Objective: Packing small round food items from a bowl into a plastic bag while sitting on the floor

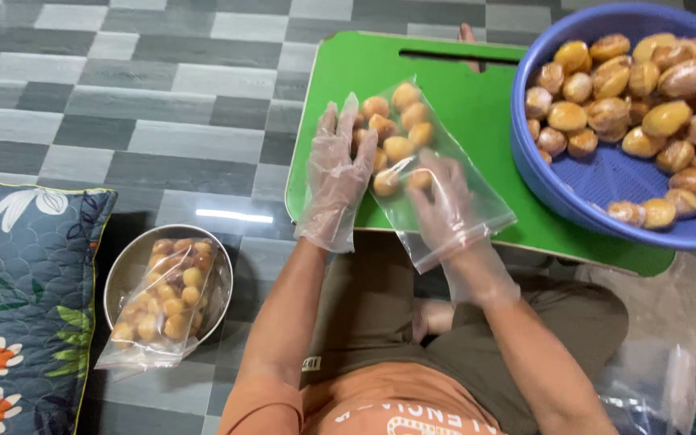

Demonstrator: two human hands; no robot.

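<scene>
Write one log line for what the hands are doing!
left hand: steadies clear bag | right hand: inside bag with pastry balls | blue basket: nearby
</scene>
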